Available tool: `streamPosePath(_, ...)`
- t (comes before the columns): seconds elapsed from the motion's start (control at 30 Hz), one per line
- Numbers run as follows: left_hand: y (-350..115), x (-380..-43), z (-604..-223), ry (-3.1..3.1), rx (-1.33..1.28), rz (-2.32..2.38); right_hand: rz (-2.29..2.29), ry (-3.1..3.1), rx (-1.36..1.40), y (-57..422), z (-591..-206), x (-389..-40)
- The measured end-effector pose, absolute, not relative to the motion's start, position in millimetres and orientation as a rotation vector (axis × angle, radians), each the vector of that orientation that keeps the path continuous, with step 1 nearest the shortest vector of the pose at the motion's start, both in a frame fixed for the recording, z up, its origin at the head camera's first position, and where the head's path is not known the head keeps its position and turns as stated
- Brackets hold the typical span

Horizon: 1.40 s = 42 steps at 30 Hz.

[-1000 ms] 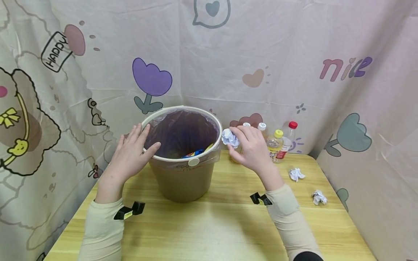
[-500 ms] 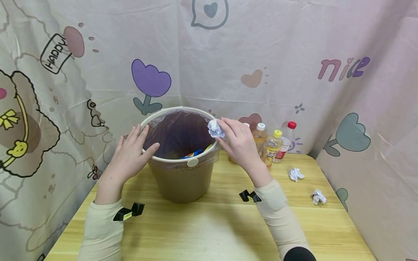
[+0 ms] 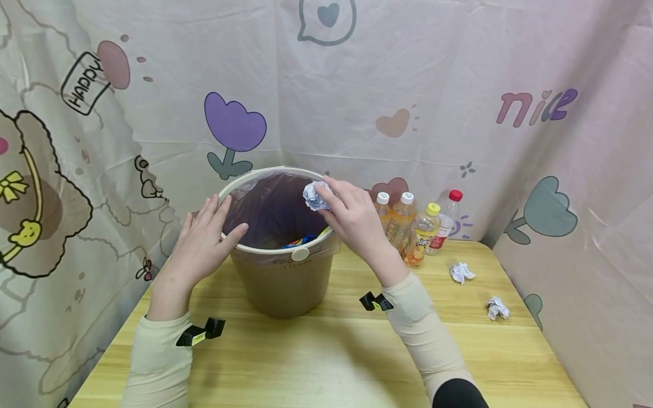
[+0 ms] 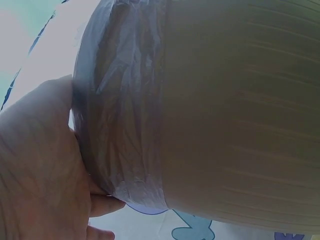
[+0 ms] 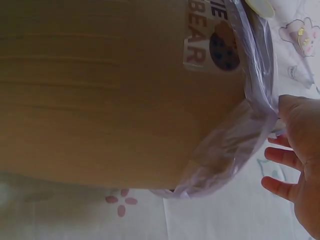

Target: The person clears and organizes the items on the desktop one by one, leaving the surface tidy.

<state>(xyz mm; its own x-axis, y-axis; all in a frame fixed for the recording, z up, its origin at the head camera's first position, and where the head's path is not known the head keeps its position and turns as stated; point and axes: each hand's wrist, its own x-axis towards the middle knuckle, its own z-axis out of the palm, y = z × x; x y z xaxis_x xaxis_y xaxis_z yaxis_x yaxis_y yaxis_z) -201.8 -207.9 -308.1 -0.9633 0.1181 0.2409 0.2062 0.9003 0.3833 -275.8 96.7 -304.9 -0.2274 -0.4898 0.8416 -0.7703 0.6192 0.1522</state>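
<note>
A brown trash can (image 3: 280,286) with a pale rim and a thin plastic liner (image 4: 132,100) stands on the table. At its left rim rests my left hand (image 3: 196,249), fingers extended and thumb reaching over the edge. My right hand (image 3: 357,218) pinches a crumpled paper ball (image 3: 315,196) above the right part of the opening. In the right wrist view the right hand (image 5: 302,155) shows beside the liner, with the ball mostly hidden behind the rim. Inside the can lies a blue and yellow wrapper (image 3: 300,242).
Several plastic bottles, among them a yellow-capped one (image 3: 422,235) and a red-capped one (image 3: 446,221), stand right of the can. Two more paper balls, a farther one (image 3: 461,273) and a nearer one (image 3: 497,308), lie on the table's right side. A patterned curtain (image 3: 326,102) hangs behind.
My right hand has carried the paper ball leftward, from beside the can's right rim to over its opening. More of the bottles shows now. The left hand stays at the rim.
</note>
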Motion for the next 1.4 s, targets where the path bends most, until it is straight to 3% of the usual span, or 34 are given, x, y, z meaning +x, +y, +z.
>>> streamPosePath(0.67,-207.4,-202.4,-306.6,-2.855,-0.245,-0.613,0.319,-1.917,0.98,97.2,-310.8,-271.6)
streamPosePath(1.4,-206.7,-201.1,-306.6,-2.846,-0.245,-0.628,0.382,-2.063,0.867,148.1,-342.8,-263.3)
